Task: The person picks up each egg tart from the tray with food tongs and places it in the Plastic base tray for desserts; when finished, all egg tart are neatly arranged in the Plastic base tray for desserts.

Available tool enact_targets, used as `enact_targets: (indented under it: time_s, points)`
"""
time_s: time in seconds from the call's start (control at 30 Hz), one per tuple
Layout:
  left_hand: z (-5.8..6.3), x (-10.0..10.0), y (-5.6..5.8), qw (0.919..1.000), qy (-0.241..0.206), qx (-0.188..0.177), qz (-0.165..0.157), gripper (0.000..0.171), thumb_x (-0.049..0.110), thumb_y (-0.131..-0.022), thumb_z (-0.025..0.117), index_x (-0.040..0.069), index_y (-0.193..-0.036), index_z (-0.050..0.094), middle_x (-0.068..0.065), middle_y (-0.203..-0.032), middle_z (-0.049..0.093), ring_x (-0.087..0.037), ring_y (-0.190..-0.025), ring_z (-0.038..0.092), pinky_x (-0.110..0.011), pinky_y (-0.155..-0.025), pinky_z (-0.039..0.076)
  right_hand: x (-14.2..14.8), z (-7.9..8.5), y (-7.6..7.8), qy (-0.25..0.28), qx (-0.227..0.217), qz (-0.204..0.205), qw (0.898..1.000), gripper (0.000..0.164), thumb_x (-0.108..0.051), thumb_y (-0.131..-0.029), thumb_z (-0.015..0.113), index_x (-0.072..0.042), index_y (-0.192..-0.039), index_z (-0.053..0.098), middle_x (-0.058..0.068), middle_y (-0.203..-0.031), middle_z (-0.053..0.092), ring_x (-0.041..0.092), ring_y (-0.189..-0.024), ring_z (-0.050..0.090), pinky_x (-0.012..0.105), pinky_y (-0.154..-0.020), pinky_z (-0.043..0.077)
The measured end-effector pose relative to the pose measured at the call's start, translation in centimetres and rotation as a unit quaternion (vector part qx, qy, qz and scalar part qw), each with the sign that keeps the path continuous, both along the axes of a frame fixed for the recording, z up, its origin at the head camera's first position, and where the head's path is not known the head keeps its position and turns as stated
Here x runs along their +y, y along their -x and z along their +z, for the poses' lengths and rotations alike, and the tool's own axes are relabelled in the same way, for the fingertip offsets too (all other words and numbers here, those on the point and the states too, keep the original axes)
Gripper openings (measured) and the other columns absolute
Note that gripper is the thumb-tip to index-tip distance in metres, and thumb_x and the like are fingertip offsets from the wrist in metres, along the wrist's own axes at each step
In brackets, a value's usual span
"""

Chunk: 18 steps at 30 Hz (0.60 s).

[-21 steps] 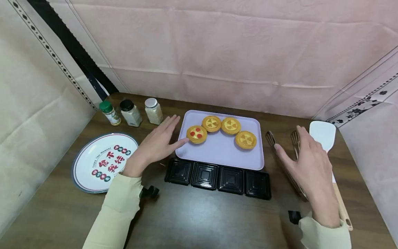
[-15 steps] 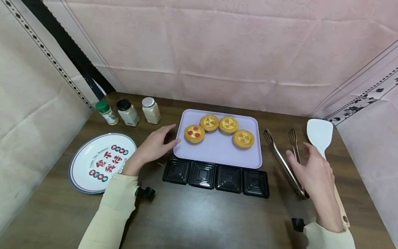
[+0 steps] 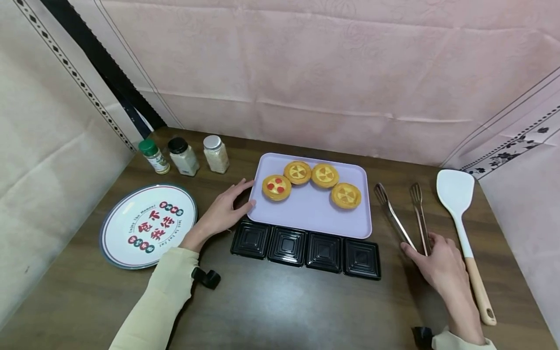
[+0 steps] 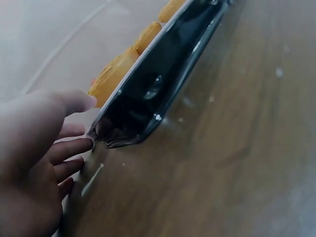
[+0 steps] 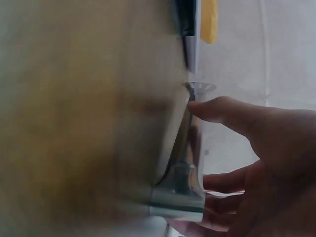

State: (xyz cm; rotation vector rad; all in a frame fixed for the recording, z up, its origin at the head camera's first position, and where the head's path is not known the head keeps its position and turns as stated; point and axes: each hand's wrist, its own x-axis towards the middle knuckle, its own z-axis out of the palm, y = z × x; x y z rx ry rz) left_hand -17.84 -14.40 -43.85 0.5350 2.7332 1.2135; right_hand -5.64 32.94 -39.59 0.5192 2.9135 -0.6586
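Note:
My right hand (image 3: 444,265) is around the lower part of the metal tongs (image 3: 395,221), thumb on one arm and fingers on the other. The tongs' arms are spread apart on the table, their hinged end hidden by the hand in the head view. The right wrist view shows the thumb (image 5: 215,109) against the tongs' metal arm. My left hand (image 3: 218,214) lies at the left edge of the lilac tray (image 3: 302,216), its fingers relaxed and holding nothing. On that tray sit several yellow tarts, one a tart with red dots (image 3: 276,187).
Black square dishes (image 3: 287,245) stand in a row along the tray's front. A round plate (image 3: 131,243) is at left, behind it a green-capped bottle (image 3: 154,156), a black-capped jar (image 3: 183,156) and a silver-capped jar (image 3: 216,154). A white turner (image 3: 457,197) lies far right.
My right hand has come down and nearer to me, from above the tongs to around their lower part. My left hand has lowered beside the tray's left edge.

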Motion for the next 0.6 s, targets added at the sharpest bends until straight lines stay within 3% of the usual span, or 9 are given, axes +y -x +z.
enact_targets:
  time_s: [0.37,0.47,0.6]
  points:
    - [-0.4,-0.3,0.3,0.9999,0.003,0.005,-0.013,0.058,0.03,-0.098,0.061,0.021,-0.152,0.039,-0.01,-0.158,0.028,-0.033,-0.145,0.019,-0.057,-0.113,0.019,0.6,-1.1,-0.5,-0.002,0.072,-0.002,0.997,0.08,-0.048,-0.089,0.068,0.017,-0.129,0.047,0.035,-0.113,0.051,0.05,-0.103,0.05,0.06,-0.08,0.04]
    - [-0.5,-0.3,0.3,0.9999,0.004,0.005,-0.012,0.059,0.03,-0.098,0.061,0.021,-0.152,0.039,-0.01,-0.158,0.028,-0.034,-0.145,0.019,-0.058,-0.112,0.019,0.5,-0.9,-0.4,0.004,0.1,-0.01,0.995,0.074,-0.046,-0.088,0.07,0.013,-0.127,0.051,0.032,-0.109,0.06,0.046,-0.096,0.058,0.051,-0.071,0.044]
    - [-0.5,-0.4,0.3,0.9999,0.002,0.001,-0.013,0.059,0.031,-0.098,0.061,0.021,-0.152,0.039,-0.011,-0.159,0.027,-0.034,-0.145,0.019,-0.058,-0.112,0.018,0.5,0.0,-0.4,0.002,0.145,-0.04,0.989,0.066,-0.042,-0.087,0.071,0.005,-0.13,0.055,0.026,-0.106,0.067,0.045,-0.093,0.061,0.05,-0.07,0.043]
